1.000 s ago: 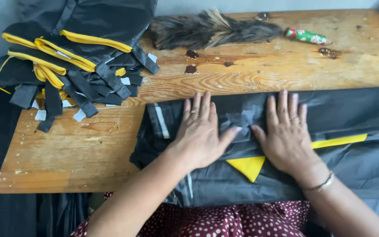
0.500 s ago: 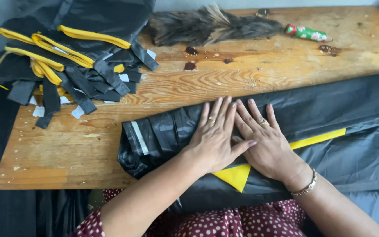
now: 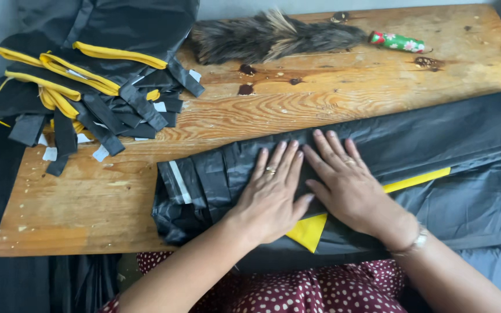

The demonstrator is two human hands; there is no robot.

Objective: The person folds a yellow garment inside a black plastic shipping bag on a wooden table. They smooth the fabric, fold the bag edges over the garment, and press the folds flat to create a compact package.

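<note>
Now the left hand (image 3: 271,197) and right hand (image 3: 349,185) lie closer together than a second ago, thumbs nearly touching, fingers spread flat and pressing the black garment (image 3: 436,145) at the desk's (image 3: 88,203) near edge. Its folded end (image 3: 187,194) has shifted left. A stack of black-and-yellow pieces (image 3: 88,75) stays at far left; a feather duster (image 3: 279,37) lies behind.

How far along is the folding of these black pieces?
Done: a stack of folded black-and-yellow pieces lies at the table's left end. In hand: left hand and right hand press one black garment flat. Left: its right part lies unfolded.
</note>
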